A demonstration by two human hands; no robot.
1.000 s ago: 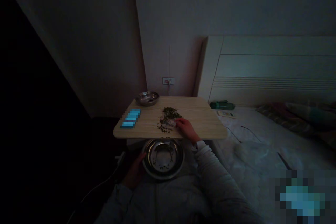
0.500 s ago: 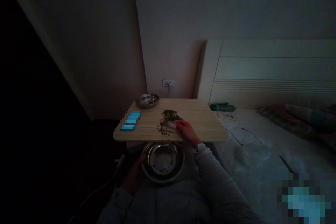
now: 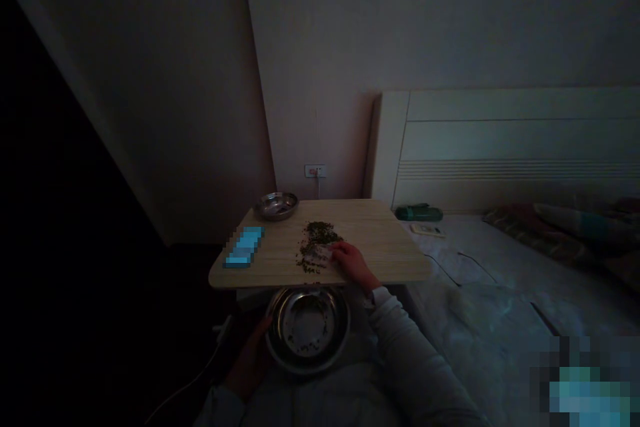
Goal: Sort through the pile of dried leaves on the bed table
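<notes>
My left hand [image 3: 250, 361] grips the left rim of a steel bowl [image 3: 340, 341], held just below the table's near edge. A few dark bits lie inside that bowl. Over the wooden table [image 3: 380, 233], my right hand [image 3: 354, 263] pinches a thin, pale, see-through piece [image 3: 318, 254], perhaps plastic; its kind is unclear. That piece rests among small dark green bits [image 3: 321, 232] heaped and scattered at mid-table. Several bits lie at the near edge, above the bowl.
A second steel bowl [image 3: 277, 207] stands at the table's back left corner, with a blurred-out bright phone-like screen [image 3: 244, 247] nearer me. On the bed at right lie a green bottle [image 3: 419, 213], a remote control [image 3: 428, 231] and bedding. A white cable [image 3: 185, 387] runs along the floor at left.
The view has tilted up a little, so the table and bowl sit lower in the picture. Both hands keep their holds; the pale piece has barely moved among the bits.
</notes>
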